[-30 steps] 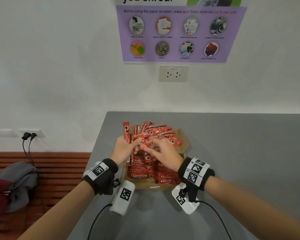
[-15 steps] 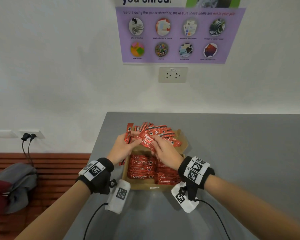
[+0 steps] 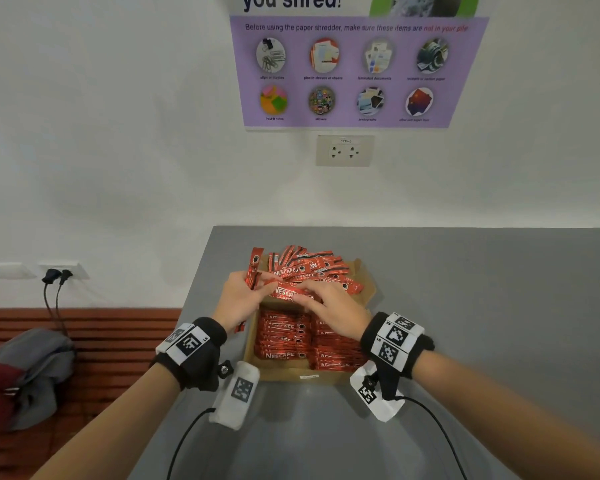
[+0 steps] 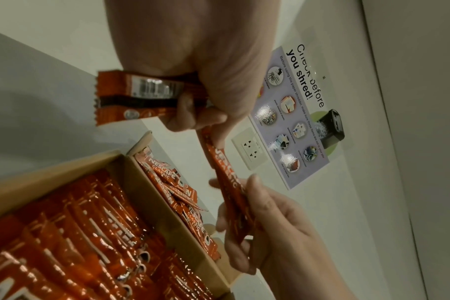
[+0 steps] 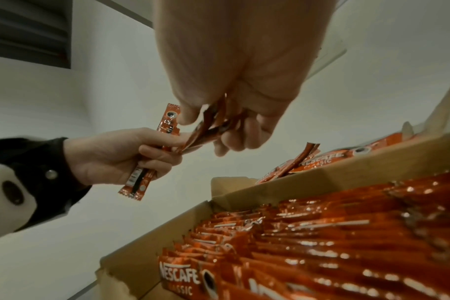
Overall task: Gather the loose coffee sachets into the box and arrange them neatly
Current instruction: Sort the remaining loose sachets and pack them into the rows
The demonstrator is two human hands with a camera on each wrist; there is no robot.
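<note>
An open cardboard box [image 3: 302,374] on the grey table holds neat rows of red coffee sachets [image 3: 284,337]. A loose pile of sachets [image 3: 309,268] lies on the box's far flap. My left hand [image 3: 243,299] grips a small upright bundle of sachets [image 3: 255,261] at the box's far left corner. My right hand [image 3: 329,306] pinches a few sachets [image 3: 286,292] held level above the rows, and their left end reaches the left fingers. In the wrist views, the left hand [image 4: 198,101] clasps its bundle [image 4: 139,95] and the right hand [image 5: 231,113] pinches its sachets.
The grey table [image 3: 482,306] stretches right and ends at the white wall, which carries a socket [image 3: 344,150] and a purple poster [image 3: 354,71]. Left of the table is a wooden bench [image 3: 101,334] with a grey and red garment [image 3: 21,372]. Cables trail from both wrists.
Both hands went from above the rows up to the loose pile. The right hand then drew a few sachets back toward me, level between the hands.
</note>
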